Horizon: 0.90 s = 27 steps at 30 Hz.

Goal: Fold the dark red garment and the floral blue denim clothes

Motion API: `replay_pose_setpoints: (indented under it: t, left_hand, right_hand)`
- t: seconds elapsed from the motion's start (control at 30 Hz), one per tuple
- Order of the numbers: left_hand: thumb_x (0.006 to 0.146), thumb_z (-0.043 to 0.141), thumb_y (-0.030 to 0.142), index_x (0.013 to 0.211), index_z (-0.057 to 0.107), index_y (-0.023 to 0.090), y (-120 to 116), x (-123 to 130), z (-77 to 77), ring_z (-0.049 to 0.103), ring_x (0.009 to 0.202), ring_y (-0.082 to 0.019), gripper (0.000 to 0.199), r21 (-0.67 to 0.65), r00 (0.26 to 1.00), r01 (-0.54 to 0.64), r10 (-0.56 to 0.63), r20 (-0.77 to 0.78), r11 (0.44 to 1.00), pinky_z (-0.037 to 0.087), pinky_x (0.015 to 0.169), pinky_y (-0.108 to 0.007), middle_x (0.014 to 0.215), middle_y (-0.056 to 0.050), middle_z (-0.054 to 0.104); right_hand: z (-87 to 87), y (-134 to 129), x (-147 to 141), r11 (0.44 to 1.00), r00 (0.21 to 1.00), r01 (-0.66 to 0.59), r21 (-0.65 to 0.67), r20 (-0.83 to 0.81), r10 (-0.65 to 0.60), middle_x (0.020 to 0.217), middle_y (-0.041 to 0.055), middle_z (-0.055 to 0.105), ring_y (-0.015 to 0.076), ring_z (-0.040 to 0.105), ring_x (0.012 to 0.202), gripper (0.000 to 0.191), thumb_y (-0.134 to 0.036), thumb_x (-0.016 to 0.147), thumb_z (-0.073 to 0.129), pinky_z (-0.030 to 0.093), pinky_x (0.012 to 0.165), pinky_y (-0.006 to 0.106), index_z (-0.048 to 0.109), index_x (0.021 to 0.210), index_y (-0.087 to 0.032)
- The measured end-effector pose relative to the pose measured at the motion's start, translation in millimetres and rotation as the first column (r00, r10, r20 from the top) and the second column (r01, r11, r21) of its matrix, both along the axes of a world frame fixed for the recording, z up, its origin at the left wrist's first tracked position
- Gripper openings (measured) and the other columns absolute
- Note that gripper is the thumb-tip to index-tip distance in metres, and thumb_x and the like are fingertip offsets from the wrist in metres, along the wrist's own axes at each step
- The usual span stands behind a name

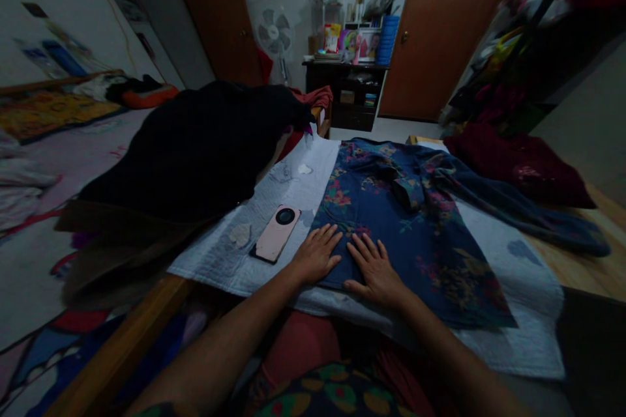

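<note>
- Two bare hands press palm-down near one corner of the blue floral garment, which I see spread over a pale cloth on the surface.
- Left hand: fingers lightly spread, grip released, grasping nothing; it rests on the garment's left edge as I look at it.
- Right hand: also open and flat, just beside the other, thumb out toward it.
- I judge the present step to be flattening or steadying the fabric. From this pose, a smoothing stroke would call for light, even pressure; a lift would need the fingers tucked under the edge.
- The garment is dark blue with red, pink and yellowish flowers. Its near part lies fairly flat; the far part is bunched, with one sleeve folded over the body and the other stretched out to my right.
- Around it I have a pink phone near the left hand, a dark heap of clothes beyond that, and a maroon cloth across on the far right.
</note>
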<state>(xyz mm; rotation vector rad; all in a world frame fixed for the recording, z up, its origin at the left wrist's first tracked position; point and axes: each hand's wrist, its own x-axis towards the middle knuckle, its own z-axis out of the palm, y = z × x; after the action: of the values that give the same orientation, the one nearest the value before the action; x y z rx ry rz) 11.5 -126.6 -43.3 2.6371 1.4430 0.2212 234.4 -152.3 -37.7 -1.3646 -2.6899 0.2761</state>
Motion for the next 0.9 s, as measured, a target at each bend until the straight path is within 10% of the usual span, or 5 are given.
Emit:
replay_pose_setpoints:
  t: [0.5, 0.9]
  left_hand:
    - [0.094, 0.047, 0.044, 0.147, 0.035, 0.024, -0.7, 0.1, 0.1, 0.026, 0.145, -0.026, 0.058, 0.022, 0.999, -0.010, 0.009, 0.037, 1.000, 0.024, 0.117, -0.045, 0.157, -0.008, 0.031]
    - [0.091, 0.053, 0.038, 0.148, 0.035, 0.024, 1.2, 2.1, 2.3, 0.025, 0.146, -0.026, 0.061, -0.066, 0.998, -0.036, 0.039, 0.049, 0.997, 0.025, 0.118, -0.048, 0.158, -0.008, 0.030]
  right_hand:
    - [20.5, 12.7, -0.1, 0.981, 0.950, 0.007, -0.192, -0.304, -0.066, 0.142, 0.0096, 0.053, 0.0274, 0.037, 0.138, 0.049, -0.048, 0.091, 0.050, 0.023, 0.115, 0.053, 0.056, 0.134, -0.024]
    - [16.8, 51.3, 7.8, 0.957, 0.974, 0.194, -0.216, -0.075, -0.214, 0.159, 0.0039, 0.026, 0.0290, 0.017, 0.147, 0.055, -0.040, 0.091, 0.050, 0.016, 0.115, 0.057, 0.041, 0.145, -0.033]
